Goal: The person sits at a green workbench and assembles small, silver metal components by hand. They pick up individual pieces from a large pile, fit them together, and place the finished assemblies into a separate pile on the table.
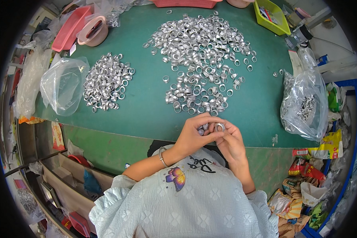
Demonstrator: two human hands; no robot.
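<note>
Close to the table's front edge, my two hands meet over a silver ring [219,127]. My right hand [232,142] pinches this ring between its fingers, and my left thumb reaches over to it. A few more silver rings [202,129] sit inside the curled fingers of my left hand [187,137]. Just beyond my hands lies a large loose pile of silver rings [202,47], spreading toward the far side. A smaller ring pile [107,81] is at the left.
The green tabletop [146,103] carries an empty-looking clear bag [63,85] at left and a bag of rings [305,107] at right. Pink basins [93,31] and a lime-green tray [271,18] stand farther back. Drawers [73,170] are lower left; colourful packets [291,202] lie lower right.
</note>
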